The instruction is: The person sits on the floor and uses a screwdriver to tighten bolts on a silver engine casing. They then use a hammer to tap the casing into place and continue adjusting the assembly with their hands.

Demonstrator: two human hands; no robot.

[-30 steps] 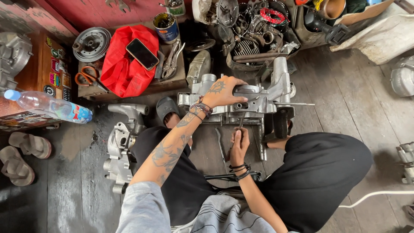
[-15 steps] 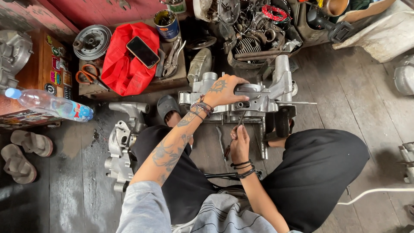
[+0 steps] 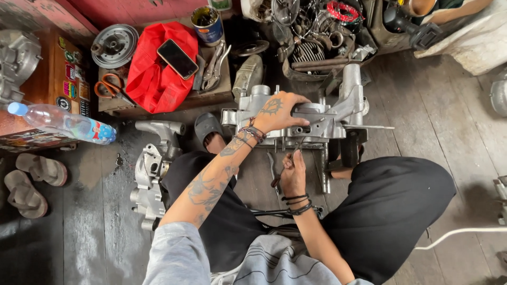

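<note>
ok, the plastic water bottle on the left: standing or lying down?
Lying down. The water bottle rests on its side across the edge of the wooden box, blue cap toward the left and its labelled end toward the right.

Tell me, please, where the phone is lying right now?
In the head view, upper left, the phone lies on the red cloth, beside the pliers.

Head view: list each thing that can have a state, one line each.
engine casing: on the floor, steadied from above
left hand: resting on the casing
right hand: gripping a thin tool at the casing's near edge
phone: screen dark, lying on red cloth
plastic bottle: capped, on its side
tin can: open
</note>
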